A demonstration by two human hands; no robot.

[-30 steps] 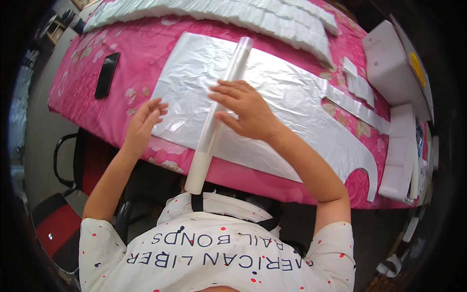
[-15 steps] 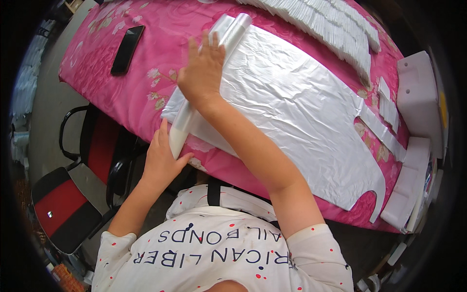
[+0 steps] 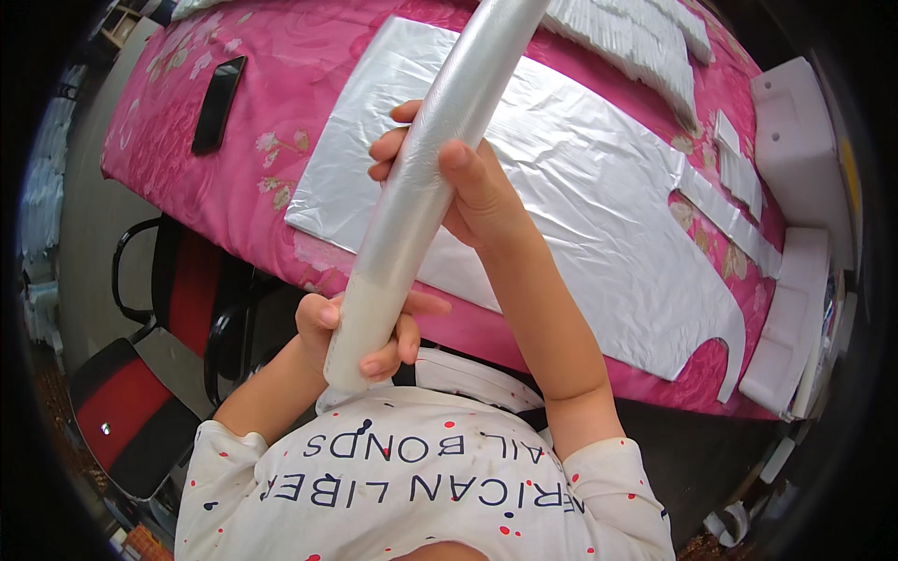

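A long pale roll (image 3: 407, 224), with silvery-white film around most of it and a bare white lower end, slants up over the table in both my hands. My left hand (image 3: 316, 329) is closed around the lower end, close to my shirt. Higher up, my right hand (image 3: 479, 196) grips the film-covered middle, thumb on the near face and fingertips showing at its left side. Below the roll lies a large flat silvery-white plastic bag (image 3: 580, 215), creased, with strap handles at its right end. The roll hides part of the bag.
A pink flowered cloth (image 3: 257, 187) covers the table. A black phone (image 3: 219, 105) lies at the left. Stacked folded white bags (image 3: 636, 56) lie at the far right, with a small bundle (image 3: 737, 164) nearer. White foam boxes (image 3: 793, 150) line the right edge; a red-and-black chair (image 3: 126, 416) stands left.
The roll has been lifted off the bag and brought toward me. My right hand has gone from lying flat on it to gripping it; my left hand has closed around its end.
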